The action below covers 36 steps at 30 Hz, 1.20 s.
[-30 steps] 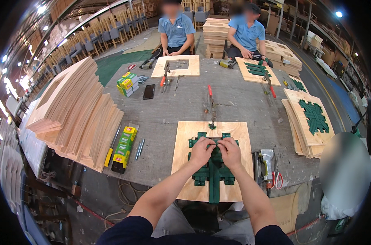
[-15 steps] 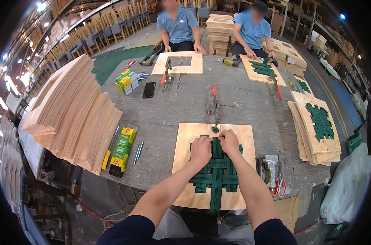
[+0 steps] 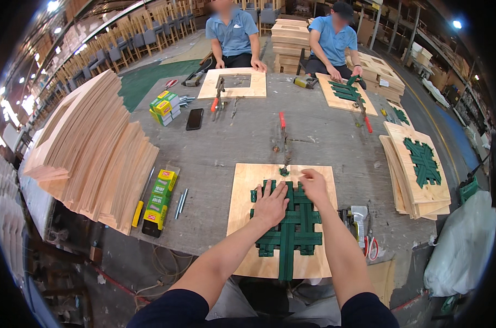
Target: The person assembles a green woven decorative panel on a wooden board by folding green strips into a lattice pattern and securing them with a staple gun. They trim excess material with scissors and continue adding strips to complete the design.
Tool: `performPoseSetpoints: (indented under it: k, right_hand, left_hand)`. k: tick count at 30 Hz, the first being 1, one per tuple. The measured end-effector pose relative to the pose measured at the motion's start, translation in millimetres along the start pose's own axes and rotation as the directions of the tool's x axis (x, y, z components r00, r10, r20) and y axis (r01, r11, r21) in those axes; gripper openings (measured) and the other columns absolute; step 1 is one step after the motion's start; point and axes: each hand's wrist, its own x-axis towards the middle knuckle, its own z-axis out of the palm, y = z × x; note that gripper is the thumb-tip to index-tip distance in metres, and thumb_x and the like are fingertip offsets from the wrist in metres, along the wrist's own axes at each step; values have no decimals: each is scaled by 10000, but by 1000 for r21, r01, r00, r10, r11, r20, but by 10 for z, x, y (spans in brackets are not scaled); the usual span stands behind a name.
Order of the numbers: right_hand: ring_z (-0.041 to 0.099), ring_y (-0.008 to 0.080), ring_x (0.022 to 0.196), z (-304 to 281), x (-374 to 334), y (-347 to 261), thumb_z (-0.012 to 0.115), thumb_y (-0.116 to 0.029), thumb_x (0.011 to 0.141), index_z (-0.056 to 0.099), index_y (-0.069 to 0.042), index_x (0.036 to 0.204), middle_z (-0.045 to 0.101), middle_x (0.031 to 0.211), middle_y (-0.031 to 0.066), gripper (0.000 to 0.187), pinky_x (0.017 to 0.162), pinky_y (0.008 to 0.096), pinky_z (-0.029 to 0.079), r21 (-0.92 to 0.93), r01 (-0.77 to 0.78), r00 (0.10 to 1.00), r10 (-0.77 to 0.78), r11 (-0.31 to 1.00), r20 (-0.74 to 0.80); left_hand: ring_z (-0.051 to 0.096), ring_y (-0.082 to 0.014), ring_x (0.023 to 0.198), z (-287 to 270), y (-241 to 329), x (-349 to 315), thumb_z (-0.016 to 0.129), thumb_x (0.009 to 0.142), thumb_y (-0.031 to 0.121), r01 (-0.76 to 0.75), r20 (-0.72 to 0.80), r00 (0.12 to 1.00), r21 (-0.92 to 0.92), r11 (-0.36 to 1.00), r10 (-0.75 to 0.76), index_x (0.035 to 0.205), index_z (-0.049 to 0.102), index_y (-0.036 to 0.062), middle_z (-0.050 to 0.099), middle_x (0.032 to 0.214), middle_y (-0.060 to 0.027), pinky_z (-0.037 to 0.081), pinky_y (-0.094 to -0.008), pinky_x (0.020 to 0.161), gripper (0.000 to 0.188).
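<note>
Our green straps look mostly crossed, with one end running long.
We have them laid both ways on the wooden board, which sits mid-way along the worktop's near edge and juts past it. Our left hand is spread flat over their far-left part, gripping nothing; our right hand is curled by their far-right corner, and we cannot tell whether it holds anything. We judge most crossings done; the middle strap, reaching the board's near edge, seems left to finish. What our left hand covers, we cannot judge.
</note>
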Motion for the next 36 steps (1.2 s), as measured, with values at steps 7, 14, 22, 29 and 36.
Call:
performPoseSetpoints:
  k: [7, 14, 22, 29, 36]
  right_hand:
    - [721, 340, 949, -1449, -1148, 289, 790, -286, 855, 735, -6, 1051, 744, 1001, 200, 346, 857, 416, 550, -457, -289, 935, 145, 841, -324]
    - [717, 380, 1021, -1778, -1308, 492, 881, -312, 737, 708, 31, 1124, 741, 1080, 223, 545, 856, 443, 556, -562, -512, 840, 514, 650, -170]
    - [708, 264, 809, -1857, -1341, 534, 793, -55, 694, 667, 32, 1099, 731, 922, 127, 433, 735, 400, 553, -280, -333, 919, 244, 900, -310]
    - [583, 154, 566, -1598, -1149, -694, 804, -209, 879, 585, -9, 1094, 635, 862, 67, 366, 498, 332, 494, 359, -417, 897, 442, 835, 13]
    - [599, 157, 556, -505, -682, -1042, 775, -243, 913, 589, -45, 1188, 653, 942, 62, 386, 468, 335, 488, 299, -455, 885, 387, 839, 259]
  left_hand:
    - [338, -396, 1492, -29, -155, -102, 464, 1057, 366, 74, -3, 997, 52, 996, -73, 1514, 491, 135, 419, 1605, -27, 229, -647, 1206, 513]
    - [279, -395, 1527, -47, -99, -91, 436, 1065, 382, 92, 41, 995, 29, 995, -93, 1534, 461, 155, 387, 1629, -12, 197, -647, 1223, 521]
    - [278, -410, 1523, -60, -52, -43, 450, 1051, 366, 97, 38, 995, -21, 995, -96, 1535, 454, 161, 382, 1630, -14, 196, -659, 1220, 525]
    - [285, -420, 1514, -66, -184, -104, 469, 1035, 357, 127, 28, 992, -35, 991, -126, 1505, 483, 152, 400, 1616, -18, 190, -668, 1217, 513]
    - [284, -396, 1521, -89, -137, -66, 494, 1022, 360, 137, 38, 990, -63, 989, -135, 1502, 496, 155, 416, 1610, -12, 192, -652, 1223, 523]
